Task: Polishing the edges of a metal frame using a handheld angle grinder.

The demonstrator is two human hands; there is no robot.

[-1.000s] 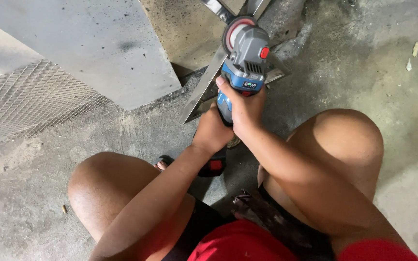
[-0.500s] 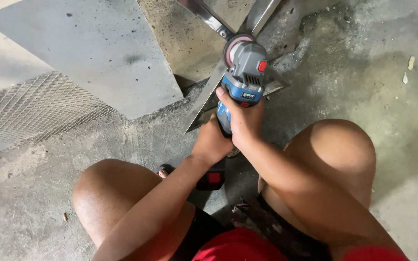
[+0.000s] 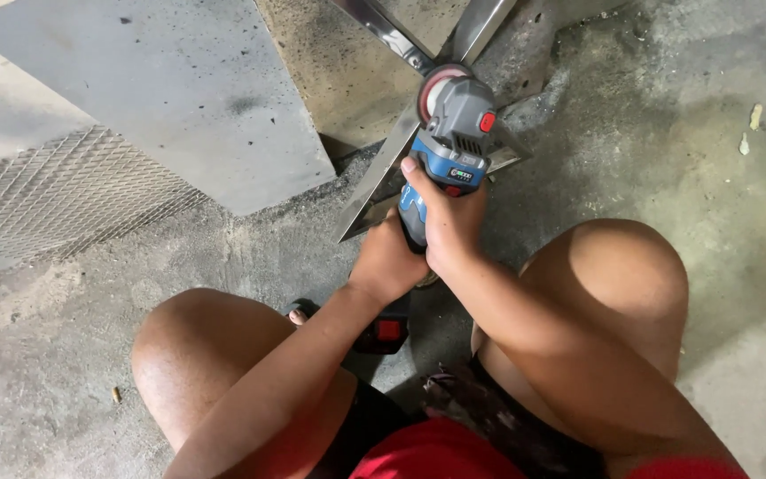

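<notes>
The grinder [image 3: 449,146], grey at the head and blue along the body, sits near the top centre of the view, and both hands are on it. The right hand [image 3: 450,222] is clenched around the blue body just behind the head, thumb lying up along the left side of the casing. The left hand [image 3: 386,263] sits directly behind and below the right one, touching it, closed around the grinder's rear end; its fingers are hidden, so how tightly they grip cannot be told. The grinder's reddish disc [image 3: 434,87] is at its far end, meeting the shiny metal bars [image 3: 383,31] that cross there in an X; whether the disc actually touches the metal is not clear. One bar runs from the grinder down to the left, toward a grey flat sheet [image 3: 161,98] lying left of the grinder on the concrete floor [image 3: 738,293]. Further left of the grinder, beyond that sheet, lies a panel of expanded metal mesh [image 3: 64,200]. Below the grinder, between the person's bare knees, a dark object with a red patch [image 3: 387,331] rests on the floor, partly covered by the left forearm. The knees flank the grinder's near side, one to each side.
</notes>
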